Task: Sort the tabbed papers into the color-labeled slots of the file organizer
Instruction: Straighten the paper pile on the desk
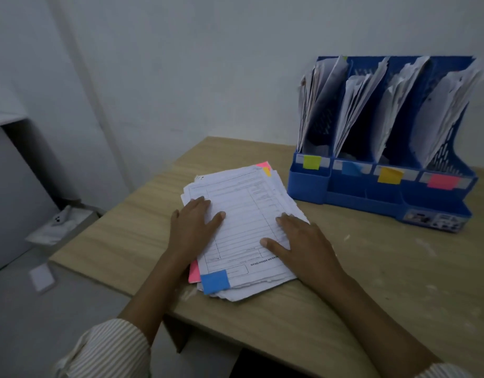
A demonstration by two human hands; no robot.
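Observation:
A stack of white printed papers (243,208) lies on the wooden desk (371,282). The top sheet carries a blue tab (215,281) at its near corner; pink and yellow tabs stick out at the far corner (265,167), and a pink tab (193,272) shows at the near left. My left hand (194,227) rests flat on the stack's left side, and my right hand (303,246) rests flat on its right side, fingers spread. The blue file organizer (309,186) stands at the back right, its slots labelled green (312,162), blue (350,168), yellow (389,175) and pink (442,181), each holding papers.
The desk's left edge drops to a grey floor with a white slip (41,276) and a low step holding a crumpled white cloth (60,225). A white wall stands right behind the desk and organizer.

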